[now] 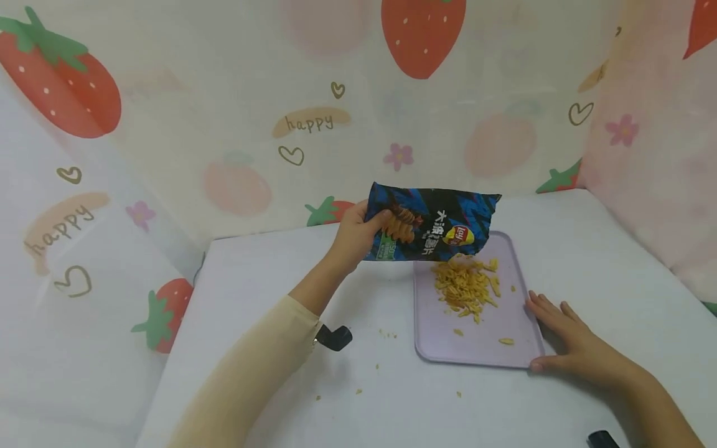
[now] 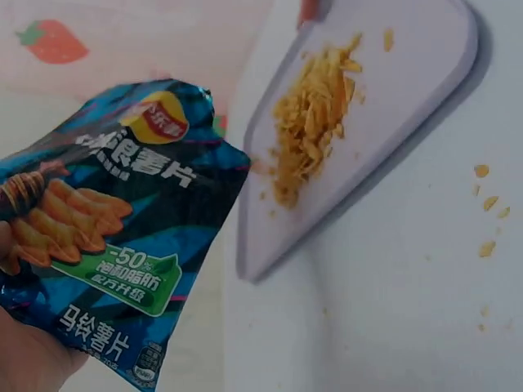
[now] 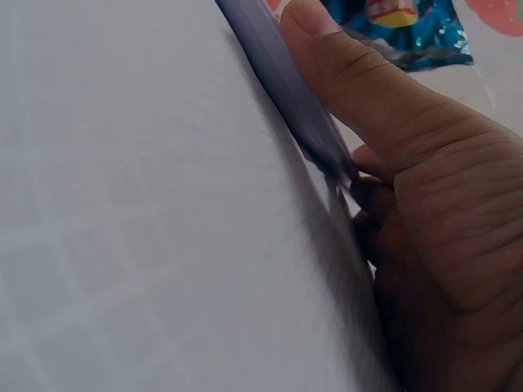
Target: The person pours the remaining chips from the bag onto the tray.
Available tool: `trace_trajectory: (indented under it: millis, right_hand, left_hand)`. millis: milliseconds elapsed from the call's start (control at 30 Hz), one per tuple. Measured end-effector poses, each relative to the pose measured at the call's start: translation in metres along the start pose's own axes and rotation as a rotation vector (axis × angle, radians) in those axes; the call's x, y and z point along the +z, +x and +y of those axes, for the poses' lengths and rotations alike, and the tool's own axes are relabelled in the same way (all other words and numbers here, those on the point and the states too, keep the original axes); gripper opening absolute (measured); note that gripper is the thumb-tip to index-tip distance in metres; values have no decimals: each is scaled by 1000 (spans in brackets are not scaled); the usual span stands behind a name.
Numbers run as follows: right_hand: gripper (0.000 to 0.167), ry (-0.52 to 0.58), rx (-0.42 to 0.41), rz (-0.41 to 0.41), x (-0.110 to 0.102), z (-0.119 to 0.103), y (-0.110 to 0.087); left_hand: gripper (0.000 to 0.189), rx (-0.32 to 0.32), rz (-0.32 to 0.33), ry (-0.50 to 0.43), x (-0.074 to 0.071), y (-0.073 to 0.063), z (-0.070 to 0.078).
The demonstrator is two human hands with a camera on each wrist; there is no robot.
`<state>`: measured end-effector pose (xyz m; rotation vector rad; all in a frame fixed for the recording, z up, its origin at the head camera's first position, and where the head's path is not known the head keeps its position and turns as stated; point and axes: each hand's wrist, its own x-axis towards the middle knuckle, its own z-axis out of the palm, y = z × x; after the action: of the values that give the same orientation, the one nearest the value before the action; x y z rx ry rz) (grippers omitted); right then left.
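Observation:
My left hand (image 1: 354,238) grips one end of a dark blue potato chip bag (image 1: 448,214), thumb on its printed front. The bag is held sideways in the air, its other end over the far part of a pale purple tray (image 1: 476,348). Crushed yellow potato chips (image 1: 465,289) lie heaped on the tray, partly behind the bag in the head view. At the tray's right edge rests my right hand (image 1: 582,348), fingers extended and thumb touching the rim. In the right wrist view, the thumb (image 3: 359,77) lies along the tray's side (image 3: 282,82).
Several chip crumbs (image 2: 489,202) are scattered on the white table (image 1: 269,267) left of the tray and in front of it. A strawberry-patterned curtain (image 1: 224,93) stands behind the table. Black straps show at the left wrist (image 1: 334,338) and lower right (image 1: 602,439).

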<state>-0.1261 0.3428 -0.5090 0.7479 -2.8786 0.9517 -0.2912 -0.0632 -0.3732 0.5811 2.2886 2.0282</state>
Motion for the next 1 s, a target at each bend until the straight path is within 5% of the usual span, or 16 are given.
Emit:
trace_trajectory:
  millis: [367, 633, 800, 1000]
  right_hand:
    - [109, 12, -13, 3, -4, -2, 1]
    - [108, 14, 6, 6, -2, -3, 1]
    - [108, 15, -12, 11, -2, -2, 2]
    - [108, 0, -52, 29, -1, 0, 2]
  left_hand:
    - [25, 12, -6, -5, 6, 0, 5]
    - [25, -85, -54, 55, 4, 6, 1]
    - [26, 27, 38, -39, 4, 4, 13]
    - [23, 63, 30, 1, 7, -1, 11]
